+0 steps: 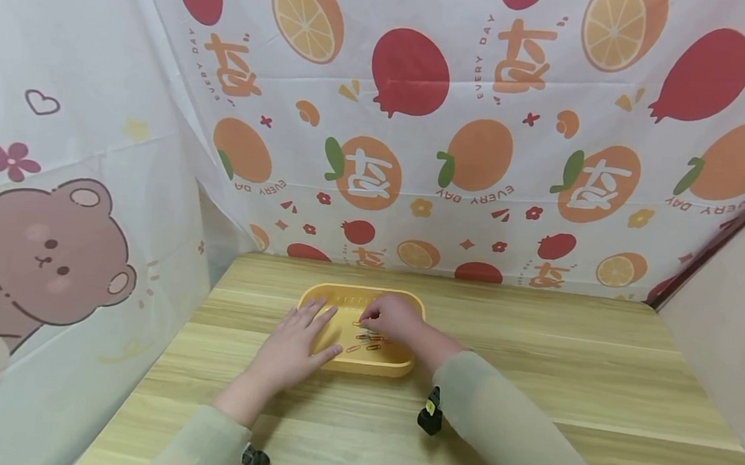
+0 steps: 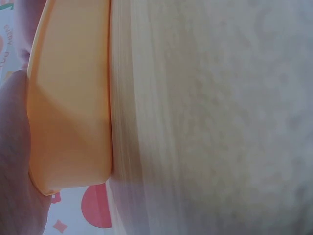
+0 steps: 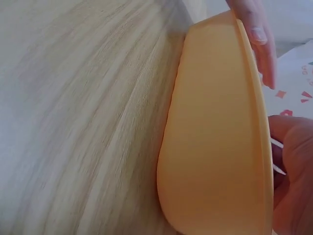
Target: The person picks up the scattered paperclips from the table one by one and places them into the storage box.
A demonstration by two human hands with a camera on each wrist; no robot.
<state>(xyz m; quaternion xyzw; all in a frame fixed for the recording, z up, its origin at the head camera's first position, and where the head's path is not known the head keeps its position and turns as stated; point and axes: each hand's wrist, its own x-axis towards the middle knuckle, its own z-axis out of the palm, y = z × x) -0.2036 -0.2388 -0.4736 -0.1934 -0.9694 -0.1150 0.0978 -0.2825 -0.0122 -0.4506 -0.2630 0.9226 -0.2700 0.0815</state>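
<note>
In the head view, one yellow tray (image 1: 394,369) sits on the wooden table (image 1: 564,379); your left hand (image 1: 294,343) lies flat, fingers straight, over its 9 o'clock rim, and your right hand (image 1: 394,316) curls in, pinching among roughly four paper clips (image 1: 367,338). Keep that rim pressed. Both wrist views show only the tray's wall, no clips.

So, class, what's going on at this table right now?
A person works over a shallow yellow tray on a wooden table. The left hand rests flat on the tray's left rim, steadying it. The right hand reaches into the tray, fingers curled over a scatter of paper clips lying inside.
</note>
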